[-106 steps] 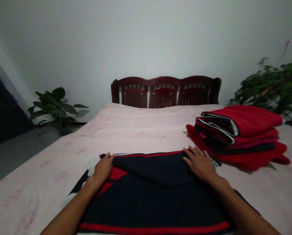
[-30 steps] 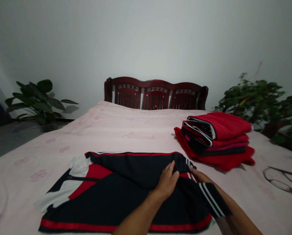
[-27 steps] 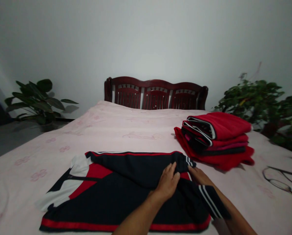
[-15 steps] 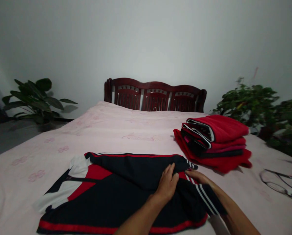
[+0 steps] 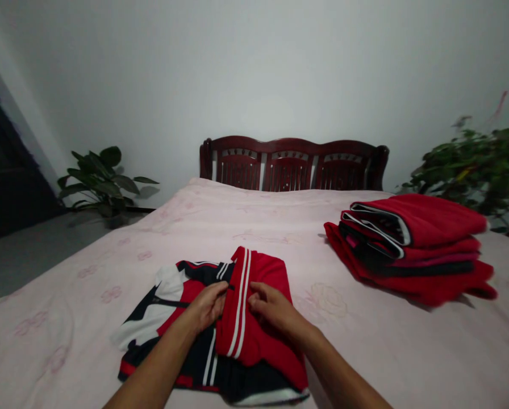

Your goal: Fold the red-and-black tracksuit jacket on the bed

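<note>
A navy, red and white zip-up jacket (image 5: 275, 335) lies on the bed, its lower end doubled over toward the collar so that the red inside and a white-striped hem face up. At the hem edge, beside a small dark zip end, my left hand (image 5: 209, 307) has its fingers closed on the cloth. My right hand (image 5: 274, 307) is on the red part just right of the stripes, fingers curled in against the fabric. Parts of the fingertips of both hands are hidden. Striped cuffs show beneath and beside the fold.
A stack of folded red and dark clothes (image 5: 425, 227) sits on the right of the pink bedspread (image 5: 152, 250). Behind the bed's far edge stands a dark wooden headboard (image 5: 288, 165). Leafy plants flank the bed, one at left (image 5: 103, 179) and another at right (image 5: 471, 165).
The jacket's lower end has been folded over to the left, exposing its red inside. Both hands moved left with it. The view has turned slightly left.
</note>
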The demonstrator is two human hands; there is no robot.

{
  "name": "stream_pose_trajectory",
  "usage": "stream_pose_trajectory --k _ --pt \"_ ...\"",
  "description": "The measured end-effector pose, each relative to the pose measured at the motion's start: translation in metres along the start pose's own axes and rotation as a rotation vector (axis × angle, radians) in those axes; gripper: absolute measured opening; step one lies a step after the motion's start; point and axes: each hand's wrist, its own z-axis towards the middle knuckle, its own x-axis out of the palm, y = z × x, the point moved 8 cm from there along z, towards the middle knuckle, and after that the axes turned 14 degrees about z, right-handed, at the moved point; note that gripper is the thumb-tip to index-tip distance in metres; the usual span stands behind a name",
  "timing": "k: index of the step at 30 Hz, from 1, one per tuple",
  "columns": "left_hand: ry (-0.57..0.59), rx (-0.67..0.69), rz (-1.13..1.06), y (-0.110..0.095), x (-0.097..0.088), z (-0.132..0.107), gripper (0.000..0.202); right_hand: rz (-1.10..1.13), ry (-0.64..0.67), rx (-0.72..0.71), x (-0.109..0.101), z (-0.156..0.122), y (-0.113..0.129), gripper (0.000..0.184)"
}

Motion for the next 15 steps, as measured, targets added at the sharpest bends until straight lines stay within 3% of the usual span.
stream_pose_trajectory --k 3,6,11,15 --pt "-0.089 -0.019 0.141 0.000 -0.048 -0.017 0.032 -0.109 -0.093 -0.100 -0.004 -0.005 -0.014 0.032" --pt "-0.212 0.059 0.436 -0.008 -0.066 -0.040 0.035 -0.270 -0.156 -0.204 -0.007 -0.023 0.001 0.029" --pt "-0.135 0.223 1.021 -0.015 -0.025 -0.081 0.029 -0.654 -0.148 -0.206 0.015 -0.035 0.028 0.031" --pt "-0.030 0.246 1.132 -0.011 -0.007 -0.096 0.036 -0.899 -0.199 -0.097 0.033 -0.017 0.031 0.049"
